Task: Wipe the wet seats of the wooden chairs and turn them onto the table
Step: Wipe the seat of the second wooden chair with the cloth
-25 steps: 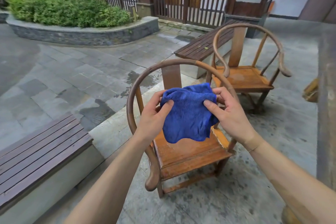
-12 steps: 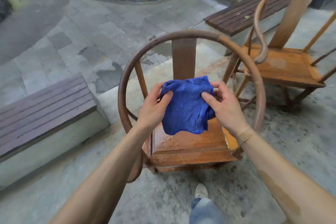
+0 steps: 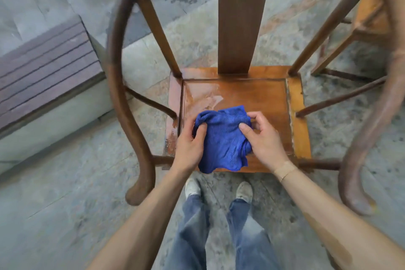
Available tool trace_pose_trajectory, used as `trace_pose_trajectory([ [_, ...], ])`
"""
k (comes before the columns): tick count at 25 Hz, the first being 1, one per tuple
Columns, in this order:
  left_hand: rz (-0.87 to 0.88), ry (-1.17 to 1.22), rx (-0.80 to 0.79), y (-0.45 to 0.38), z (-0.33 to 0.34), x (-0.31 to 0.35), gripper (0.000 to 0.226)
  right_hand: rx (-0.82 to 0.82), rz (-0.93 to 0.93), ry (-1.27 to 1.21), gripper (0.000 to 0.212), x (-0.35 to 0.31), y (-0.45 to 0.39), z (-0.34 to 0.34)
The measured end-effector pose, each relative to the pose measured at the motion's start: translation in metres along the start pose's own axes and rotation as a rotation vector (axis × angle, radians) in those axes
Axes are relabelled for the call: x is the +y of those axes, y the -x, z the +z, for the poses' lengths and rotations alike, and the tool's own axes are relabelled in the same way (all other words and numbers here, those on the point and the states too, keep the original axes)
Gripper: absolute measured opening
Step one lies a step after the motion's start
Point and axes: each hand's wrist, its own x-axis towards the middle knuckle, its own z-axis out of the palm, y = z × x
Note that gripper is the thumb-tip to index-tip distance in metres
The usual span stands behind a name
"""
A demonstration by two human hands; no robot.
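A wooden round-backed chair [image 3: 258, 96] stands right below me, its orange seat wet with pale streaks at the left. Over the seat's front half hangs a blue cloth [image 3: 223, 138]. My left hand [image 3: 190, 140] grips the cloth's left edge, thumb on top. My right hand [image 3: 263, 136] pinches its right edge. Whether the cloth touches the seat I cannot tell. The chair's curved arm rail [image 3: 122, 94] sweeps round both sides. A second wooden chair [image 3: 370, 17] shows partly at the upper right.
A dark slatted bench [image 3: 43, 59] on a concrete base lies at the left. Wet grey stone paving [image 3: 65, 193] surrounds the chair. My jeans and shoes [image 3: 219, 190] stand just before the seat's front edge.
The view has tilted down and closed in on the chair. Both hands have lowered the cloth from chest height toward the seat, still holding it by both edges.
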Motion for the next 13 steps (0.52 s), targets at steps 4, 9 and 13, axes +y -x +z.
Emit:
trace_pose_trajectory([
  [4,-0.143,-0.044,0.040,-0.029,0.023,-0.118,0.022,0.018,0.112,0.064,0.020,0.112,-0.035,0.058],
  [9,-0.240,-0.254,0.072,-0.051,0.032,-0.208,0.025,-0.008,0.156,0.223,0.018,0.199,-0.067,0.112],
  [13,-0.190,-0.531,0.128,-0.060,0.033,-0.237,0.034,0.045,0.030,0.564,0.027,0.219,-0.078,0.127],
])
